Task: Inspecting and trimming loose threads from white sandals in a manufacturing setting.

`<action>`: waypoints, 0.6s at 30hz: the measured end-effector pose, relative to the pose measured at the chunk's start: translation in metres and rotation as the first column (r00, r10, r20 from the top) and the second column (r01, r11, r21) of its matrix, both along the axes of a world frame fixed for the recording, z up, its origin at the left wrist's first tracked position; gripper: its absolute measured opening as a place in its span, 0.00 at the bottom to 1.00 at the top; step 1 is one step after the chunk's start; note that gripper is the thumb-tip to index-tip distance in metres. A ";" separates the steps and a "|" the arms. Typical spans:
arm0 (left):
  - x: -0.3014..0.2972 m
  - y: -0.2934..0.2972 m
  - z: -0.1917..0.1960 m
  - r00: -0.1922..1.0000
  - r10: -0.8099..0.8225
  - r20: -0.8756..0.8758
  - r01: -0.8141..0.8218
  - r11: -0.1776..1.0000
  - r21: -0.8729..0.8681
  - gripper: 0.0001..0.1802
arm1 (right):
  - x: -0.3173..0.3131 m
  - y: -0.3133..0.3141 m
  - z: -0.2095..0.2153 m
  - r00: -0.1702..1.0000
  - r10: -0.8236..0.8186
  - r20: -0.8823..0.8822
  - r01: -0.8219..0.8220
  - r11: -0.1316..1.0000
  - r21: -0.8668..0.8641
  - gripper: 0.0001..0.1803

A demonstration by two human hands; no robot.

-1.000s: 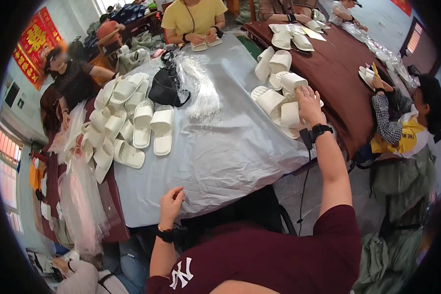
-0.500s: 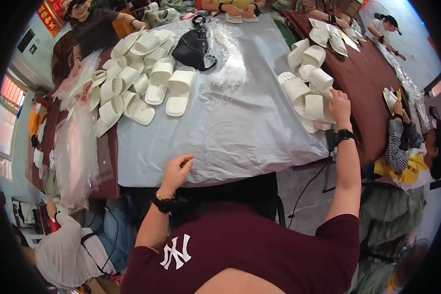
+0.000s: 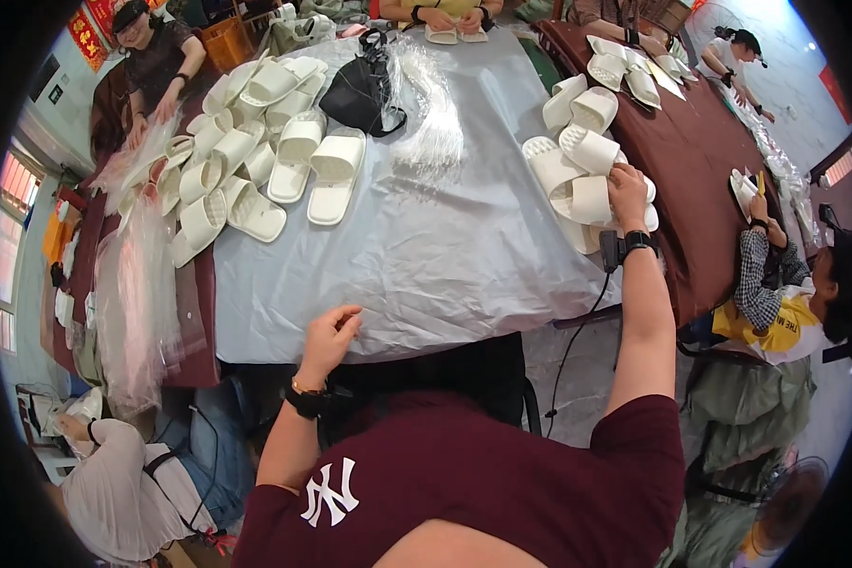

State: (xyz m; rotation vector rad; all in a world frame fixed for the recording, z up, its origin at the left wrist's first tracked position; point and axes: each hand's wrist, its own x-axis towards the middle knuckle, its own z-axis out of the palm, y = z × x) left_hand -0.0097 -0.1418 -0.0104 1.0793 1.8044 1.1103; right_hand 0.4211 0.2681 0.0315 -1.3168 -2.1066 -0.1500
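Observation:
My right hand [image 3: 628,197] reaches to the right edge of the table, its fingers closed on a white slipper [image 3: 592,200] in a small heap. Other white slippers [image 3: 592,151] lie around it, overlapping, some on their sides. My left hand [image 3: 329,343] hovers at the near edge of the grey-covered table [image 3: 426,265], its fingers loosely bent and apart, holding nothing. At the left lies a larger pile of white slippers [image 3: 237,147]. A pair of slippers [image 3: 337,175] stands nearest the middle, soles down.
A black bag [image 3: 362,95] and a bundle of clear plastic strips [image 3: 431,128] lie near the far middle. Clear plastic bags [image 3: 133,303] hang over the left edge. Co-workers sit around the tables. A dark cable [image 3: 570,350] runs down from my right wrist.
My right hand has moved slightly left and nearer among the right-hand slippers, its fingers now closed round one. My left hand stays over the near edge. The whole view has shifted a little.

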 end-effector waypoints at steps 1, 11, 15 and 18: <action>-0.001 -0.001 -0.001 1.000 0.002 0.004 -0.002 1.000 -0.006 0.12 | -0.001 -0.001 -0.002 0.999 0.032 -0.036 -0.029 0.996 0.083 0.09; 0.006 0.015 0.011 0.996 -0.034 0.077 0.034 0.999 0.000 0.14 | 0.003 -0.066 0.045 1.000 -0.022 0.010 0.019 0.962 0.271 0.09; 0.013 0.024 0.030 0.988 -0.128 0.082 0.129 0.991 -0.015 0.15 | 0.014 -0.075 0.037 0.991 -0.096 -0.097 0.117 0.965 0.234 0.09; 0.015 0.026 0.038 0.981 -0.171 0.095 0.176 0.983 -0.046 0.15 | -0.035 -0.118 0.052 0.980 -0.092 -0.178 0.130 0.968 0.215 0.08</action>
